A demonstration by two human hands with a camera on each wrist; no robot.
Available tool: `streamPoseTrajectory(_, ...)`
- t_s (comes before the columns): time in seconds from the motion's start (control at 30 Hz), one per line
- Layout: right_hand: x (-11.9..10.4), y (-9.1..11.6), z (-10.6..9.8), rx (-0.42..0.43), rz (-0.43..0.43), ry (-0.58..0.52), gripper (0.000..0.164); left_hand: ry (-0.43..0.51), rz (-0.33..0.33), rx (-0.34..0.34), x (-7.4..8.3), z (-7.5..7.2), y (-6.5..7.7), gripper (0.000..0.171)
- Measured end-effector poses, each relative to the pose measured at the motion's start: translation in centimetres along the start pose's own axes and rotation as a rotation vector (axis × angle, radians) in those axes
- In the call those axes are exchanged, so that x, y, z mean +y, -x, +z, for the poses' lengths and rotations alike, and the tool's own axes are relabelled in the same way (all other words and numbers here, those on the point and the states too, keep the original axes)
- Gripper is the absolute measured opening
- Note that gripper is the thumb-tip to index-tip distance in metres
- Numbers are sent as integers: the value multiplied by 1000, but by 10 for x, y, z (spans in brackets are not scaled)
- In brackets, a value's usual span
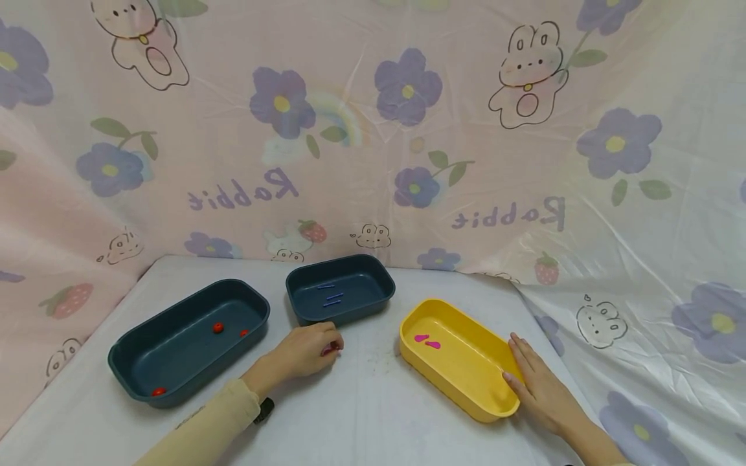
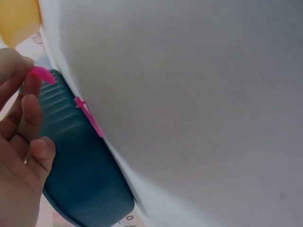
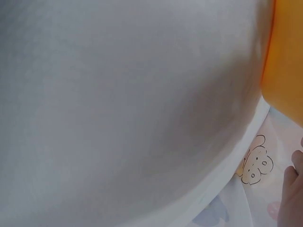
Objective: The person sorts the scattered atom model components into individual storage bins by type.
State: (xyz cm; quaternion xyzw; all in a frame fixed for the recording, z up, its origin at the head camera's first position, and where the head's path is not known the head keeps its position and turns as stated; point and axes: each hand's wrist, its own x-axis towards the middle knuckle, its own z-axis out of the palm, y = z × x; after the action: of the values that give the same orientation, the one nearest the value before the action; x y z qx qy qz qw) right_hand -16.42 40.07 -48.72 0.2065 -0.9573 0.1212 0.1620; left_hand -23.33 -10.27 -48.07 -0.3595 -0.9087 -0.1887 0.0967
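Note:
My left hand (image 1: 309,349) is low over the cloth, just in front of the middle dark teal tray (image 1: 344,318). Its thumb and finger pinch a small pink drop-shaped piece (image 2: 43,74). A thin pink stick with a crosspiece (image 2: 89,116) lies along the base of a teal tray in the left wrist view. At the yellow tray (image 1: 460,388), my right hand (image 1: 544,391) rests against the near right end, fingers straight along the outside and thumb at the rim. Two pink drop-shaped pieces (image 1: 432,345) lie inside that tray.
The left teal tray (image 1: 189,346) has a few small red pieces (image 1: 218,327) in it. Several thin blue sticks (image 1: 332,303) lie in the middle tray. White cloth (image 1: 355,414) covers the table, and a printed curtain (image 1: 350,149) hangs behind and at the sides.

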Motion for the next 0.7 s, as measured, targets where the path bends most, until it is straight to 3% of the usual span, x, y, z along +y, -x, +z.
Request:
streamPoseTrajectory(0.27,-1,0,0,7,0,-8,68,82,-17,88,6,-4,-5,9)
streamPoseTrajectory(0.5,-1,0,0,6,-1,-7,69,287,-63,153,19,-8,-14,8)
streamPoseTrajectory(0.7,-2,0,0,5,1,-11,68,449,-74,214,32,-2,-25,13)
